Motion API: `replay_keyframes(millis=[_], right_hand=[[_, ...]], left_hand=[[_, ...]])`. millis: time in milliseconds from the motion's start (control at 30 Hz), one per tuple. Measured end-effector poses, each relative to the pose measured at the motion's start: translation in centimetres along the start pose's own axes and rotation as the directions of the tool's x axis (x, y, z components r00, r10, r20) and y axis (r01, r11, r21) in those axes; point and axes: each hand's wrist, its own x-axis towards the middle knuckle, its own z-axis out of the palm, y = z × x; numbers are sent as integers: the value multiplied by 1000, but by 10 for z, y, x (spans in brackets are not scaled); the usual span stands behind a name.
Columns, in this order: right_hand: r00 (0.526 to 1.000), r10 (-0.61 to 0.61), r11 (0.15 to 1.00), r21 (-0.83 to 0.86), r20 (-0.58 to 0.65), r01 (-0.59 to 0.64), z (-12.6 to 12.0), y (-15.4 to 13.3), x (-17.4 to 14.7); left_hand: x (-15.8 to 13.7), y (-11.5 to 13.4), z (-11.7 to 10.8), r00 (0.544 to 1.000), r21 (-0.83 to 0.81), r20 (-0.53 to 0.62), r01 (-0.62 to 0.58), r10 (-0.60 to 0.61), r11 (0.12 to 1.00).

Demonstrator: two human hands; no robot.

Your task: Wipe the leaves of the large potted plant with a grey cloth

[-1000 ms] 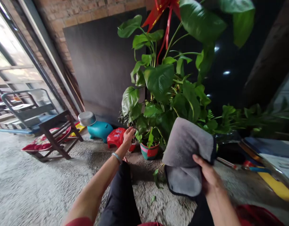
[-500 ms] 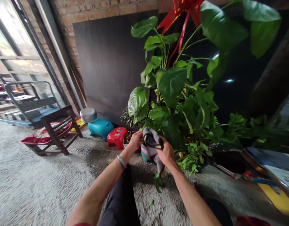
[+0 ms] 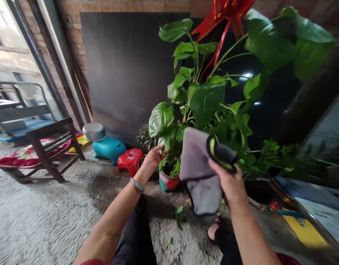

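One cloth point(image 3: 198, 162) hangs from right hand point(image 3: 228, 182); left hand point(image 3: 153, 158) perhaps touches leaves point(image 3: 167, 138).

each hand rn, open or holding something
Left hand: at glossy green leaves; grip cannot be told.
Right hand: closed on grey, black-edged fabric cloth.

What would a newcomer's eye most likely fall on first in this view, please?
Probably the big leafy plant right of centre, and the shiny red bow at the upper edge. Next might come the grey cloth in the right hand, held before the plant, while the left hand is at the lower leaves.
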Motion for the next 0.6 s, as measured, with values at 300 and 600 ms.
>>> replay_keyframes(millis=[300, 600], right_hand=[[888, -270, 820, -394, 373, 414, 72, 7, 50], [807, -580, 740, -345, 106, 577, 38, -34, 57]], left_hand=[[-32, -41, 7, 998, 213, 17, -61, 59, 975], [-28, -54, -5, 997, 209, 34, -74, 69, 975]])
